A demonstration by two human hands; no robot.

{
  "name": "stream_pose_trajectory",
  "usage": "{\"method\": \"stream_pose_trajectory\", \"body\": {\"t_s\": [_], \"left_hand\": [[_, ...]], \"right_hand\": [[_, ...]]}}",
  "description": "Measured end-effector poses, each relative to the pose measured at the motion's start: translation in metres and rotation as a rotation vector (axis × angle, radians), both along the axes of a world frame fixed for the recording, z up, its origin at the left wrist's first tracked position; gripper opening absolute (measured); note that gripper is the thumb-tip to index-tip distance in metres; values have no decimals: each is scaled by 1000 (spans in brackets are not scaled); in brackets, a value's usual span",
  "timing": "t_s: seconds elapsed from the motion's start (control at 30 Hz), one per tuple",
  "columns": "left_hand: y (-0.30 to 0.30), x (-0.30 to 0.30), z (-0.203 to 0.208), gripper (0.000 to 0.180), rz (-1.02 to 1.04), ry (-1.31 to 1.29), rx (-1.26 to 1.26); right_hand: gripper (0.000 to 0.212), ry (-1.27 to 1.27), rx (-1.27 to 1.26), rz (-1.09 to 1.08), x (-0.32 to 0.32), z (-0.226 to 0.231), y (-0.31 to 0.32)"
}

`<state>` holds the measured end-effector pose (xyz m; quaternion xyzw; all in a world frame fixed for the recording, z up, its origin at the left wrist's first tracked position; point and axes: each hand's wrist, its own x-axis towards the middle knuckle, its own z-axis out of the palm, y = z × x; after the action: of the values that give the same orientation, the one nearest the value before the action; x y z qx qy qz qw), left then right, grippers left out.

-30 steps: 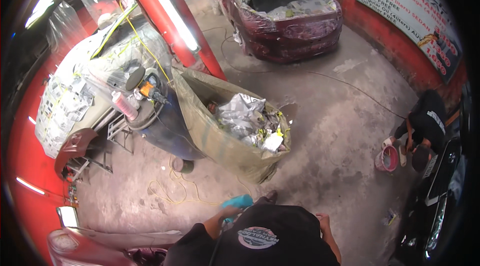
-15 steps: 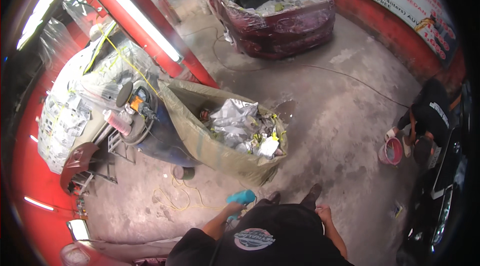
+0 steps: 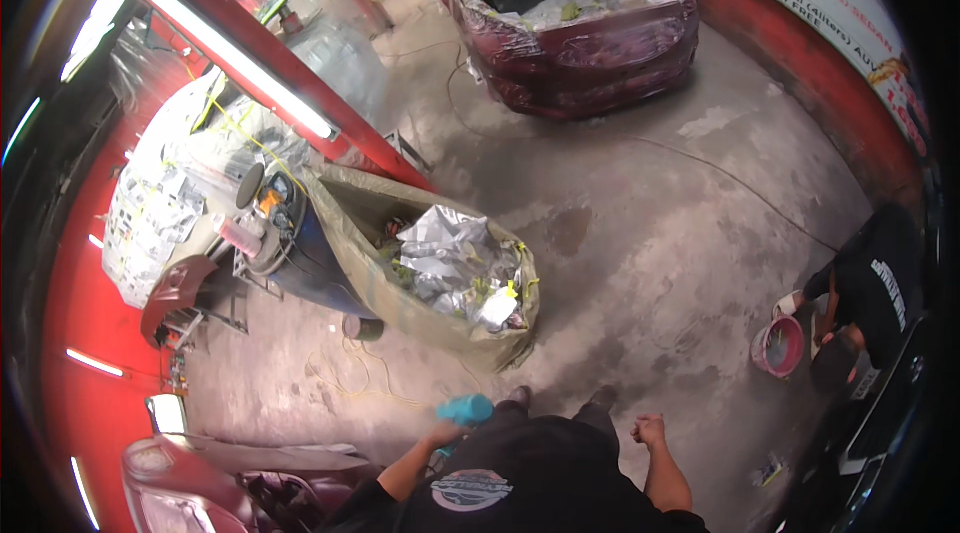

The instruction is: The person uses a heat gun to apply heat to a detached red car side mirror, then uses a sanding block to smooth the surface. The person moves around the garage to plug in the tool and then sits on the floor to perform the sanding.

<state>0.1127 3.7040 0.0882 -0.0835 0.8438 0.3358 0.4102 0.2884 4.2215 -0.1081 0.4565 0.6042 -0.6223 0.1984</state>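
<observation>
My left hand (image 3: 446, 432) is closed around the grip of a teal handheld power tool (image 3: 466, 409) with a thick rounded body. The tool hangs low at my left side, above the concrete floor, and its exact kind is unclear. My right hand (image 3: 650, 428) hangs at my right side with the fingers curled in, and nothing shows in it. Ahead of my shoes (image 3: 520, 396) stands a large tan sack (image 3: 440, 318), its mouth wide, heaped with crumpled paper (image 3: 445, 243) and plastic. A yellow cord (image 3: 365, 388) lies in loops near the tool.
A blue drum (image 3: 325, 268) bears an orange-and-black polisher (image 3: 275, 201) and a pink bottle (image 3: 236, 233). A masked dark red car (image 3: 590, 63) stands ahead. At right, a person (image 3: 870, 273) crouches by a pink bucket (image 3: 778, 345) and a black car. A hose (image 3: 720, 170) crosses the floor.
The view has shifted, bringing the sack closer to my feet and more of a dark red car part at lower left into sight. The teal tool stays in my left hand.
</observation>
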Motion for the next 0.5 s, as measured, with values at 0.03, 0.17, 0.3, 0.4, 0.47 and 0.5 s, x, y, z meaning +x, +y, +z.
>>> {"method": "stream_pose_trajectory", "body": {"t_s": [0.03, 0.17, 0.3, 0.4, 0.47, 0.5], "left_hand": [[-4, 8, -15, 42, -6, 48, 11], [36, 16, -13, 43, -9, 108, -8], [64, 11, 0, 38, 20, 20, -66], [53, 18, -11, 45, 33, 19, 42], [49, 23, -18, 58, 98, 39, 23], [42, 31, -36, 65, 138, 38, 1]], "right_hand": [[30, -2, -10, 28, -4, 1, 6], [29, -1, 7, 108, -9, -18, 34], [31, 29, 11, 171, -30, -13, 44], [32, 84, -55, 199, -48, 10, 40], [35, 76, -64, 233, -62, 20, 41], [38, 78, -65, 245, -64, 22, 42]]}}
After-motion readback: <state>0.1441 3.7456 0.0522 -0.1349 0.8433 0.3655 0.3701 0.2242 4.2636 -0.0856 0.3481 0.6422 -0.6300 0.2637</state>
